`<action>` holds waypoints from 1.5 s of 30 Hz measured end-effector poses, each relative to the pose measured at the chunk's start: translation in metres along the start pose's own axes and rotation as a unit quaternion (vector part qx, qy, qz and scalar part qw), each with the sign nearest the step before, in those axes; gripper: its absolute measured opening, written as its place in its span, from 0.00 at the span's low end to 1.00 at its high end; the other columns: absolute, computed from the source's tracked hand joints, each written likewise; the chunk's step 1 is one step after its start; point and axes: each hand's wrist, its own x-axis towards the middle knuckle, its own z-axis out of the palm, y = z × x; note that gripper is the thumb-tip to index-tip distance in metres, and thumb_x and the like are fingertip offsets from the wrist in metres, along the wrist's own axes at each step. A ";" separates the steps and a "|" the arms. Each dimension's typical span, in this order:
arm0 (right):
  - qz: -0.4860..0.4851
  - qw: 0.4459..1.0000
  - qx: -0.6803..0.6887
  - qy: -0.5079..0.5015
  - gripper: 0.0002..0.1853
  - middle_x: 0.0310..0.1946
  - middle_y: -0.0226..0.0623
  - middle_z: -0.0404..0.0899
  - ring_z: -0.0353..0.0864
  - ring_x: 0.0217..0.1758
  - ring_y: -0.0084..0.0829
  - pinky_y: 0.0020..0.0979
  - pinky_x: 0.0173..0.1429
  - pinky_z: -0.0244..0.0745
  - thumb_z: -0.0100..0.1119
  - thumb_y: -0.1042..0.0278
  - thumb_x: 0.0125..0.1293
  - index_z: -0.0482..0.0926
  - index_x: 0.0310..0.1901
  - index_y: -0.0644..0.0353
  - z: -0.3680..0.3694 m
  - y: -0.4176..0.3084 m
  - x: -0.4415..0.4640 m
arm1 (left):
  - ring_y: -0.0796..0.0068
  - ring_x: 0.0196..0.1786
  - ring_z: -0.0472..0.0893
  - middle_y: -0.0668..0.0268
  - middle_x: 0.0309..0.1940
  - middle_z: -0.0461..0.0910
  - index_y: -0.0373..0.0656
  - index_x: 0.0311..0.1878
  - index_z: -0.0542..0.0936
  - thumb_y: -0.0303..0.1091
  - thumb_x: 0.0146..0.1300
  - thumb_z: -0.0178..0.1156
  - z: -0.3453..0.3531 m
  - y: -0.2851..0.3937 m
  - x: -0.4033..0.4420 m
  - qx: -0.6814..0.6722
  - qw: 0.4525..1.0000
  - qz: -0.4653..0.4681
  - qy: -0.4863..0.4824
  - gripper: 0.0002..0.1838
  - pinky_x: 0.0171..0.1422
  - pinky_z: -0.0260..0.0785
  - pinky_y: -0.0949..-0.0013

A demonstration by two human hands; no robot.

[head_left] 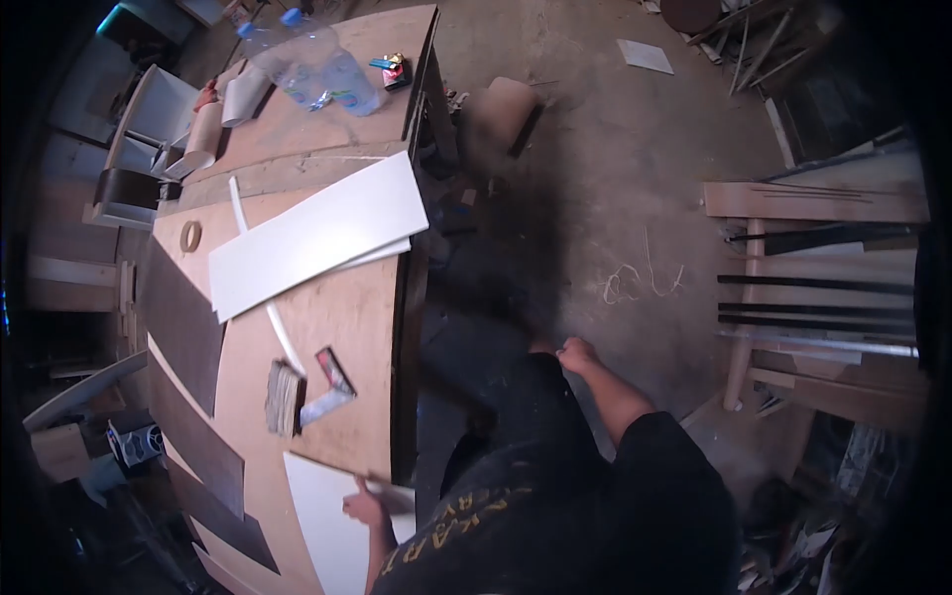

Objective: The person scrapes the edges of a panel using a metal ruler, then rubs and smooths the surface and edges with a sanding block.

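My left hand [367, 504] is over a white panel [322, 516] at the near end of the workbench, its index finger stretched toward the panel's edge. Whether it presses on the panel cannot be made out. My right hand [575, 354] hangs beside my leg, over the floor, fingers curled in and nothing visible in them. Just beyond the left hand lie a worn, layered grey-brown block [285, 397] and an L-shaped piece with a dark and red arm [334, 371] and a pale arm. Farther up, white boards [317, 238] overlap, lying across a thin white strip [286, 337].
The workbench [347, 436] also bears a tape roll [190, 236], dark brown sheets [188, 317], plastic bottles [347, 81] and a small red packet [395, 74]. Stacked boards and dark bars [813, 283] stand at right. String [635, 283] lies on the floor.
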 end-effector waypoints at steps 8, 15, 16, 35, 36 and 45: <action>-0.102 0.992 -0.068 0.008 0.26 0.68 0.47 0.84 0.82 0.71 0.54 0.51 0.79 0.74 0.65 0.50 0.73 0.85 0.65 0.57 -0.077 -0.225 0.295 | 0.51 0.35 0.85 0.51 0.32 0.87 0.26 0.34 0.85 0.68 0.66 0.72 0.014 0.015 0.018 -0.046 0.981 -0.080 0.172 0.41 0.43 0.79 0.44; -0.373 0.916 0.024 0.143 0.27 0.67 0.52 0.84 0.82 0.73 0.54 0.54 0.77 0.76 0.59 0.56 0.76 0.79 0.74 0.54 -0.036 -0.424 0.497 | 0.68 0.33 0.75 0.65 0.31 0.79 0.37 0.43 0.85 0.60 0.75 0.67 0.006 0.040 0.007 -0.150 0.974 -0.145 0.093 0.29 0.37 0.69 0.59; -0.396 0.911 0.020 0.114 0.28 0.67 0.52 0.84 0.83 0.72 0.54 0.54 0.76 0.77 0.59 0.56 0.76 0.79 0.74 0.54 -0.041 -0.447 0.494 | 0.71 0.33 0.74 0.67 0.31 0.77 0.39 0.44 0.85 0.59 0.76 0.66 0.002 0.038 0.005 -0.165 0.970 -0.154 0.088 0.27 0.36 0.67 0.61; -0.619 0.706 -0.256 0.229 0.22 0.69 0.53 0.79 0.80 0.69 0.54 0.54 0.80 0.72 0.55 0.56 0.82 0.81 0.69 0.59 -0.049 -0.265 0.497 | 0.42 0.52 0.90 0.43 0.42 0.91 0.29 0.44 0.89 0.68 0.42 0.83 0.004 -0.050 0.043 0.091 0.995 -0.018 0.033 0.45 0.67 0.78 0.44; -0.580 0.774 -0.168 0.189 0.20 0.64 0.53 0.78 0.81 0.65 0.55 0.54 0.74 0.73 0.58 0.58 0.80 0.81 0.64 0.61 -0.106 -0.271 0.413 | 0.40 0.56 0.89 0.41 0.45 0.91 0.28 0.48 0.89 0.73 0.43 0.79 0.004 -0.045 0.048 0.106 0.991 -0.061 -0.060 0.49 0.73 0.74 0.43; -0.604 0.788 -0.121 0.012 0.12 0.46 0.50 0.77 0.83 0.45 0.53 0.49 0.50 0.79 0.74 0.72 0.65 0.83 0.47 0.64 -0.297 -0.321 -0.063 | 0.30 0.83 0.65 0.30 0.72 0.76 0.16 0.64 0.78 0.44 0.52 0.73 -0.039 0.043 0.000 -0.016 0.994 -0.094 -0.051 0.43 0.86 0.61 0.35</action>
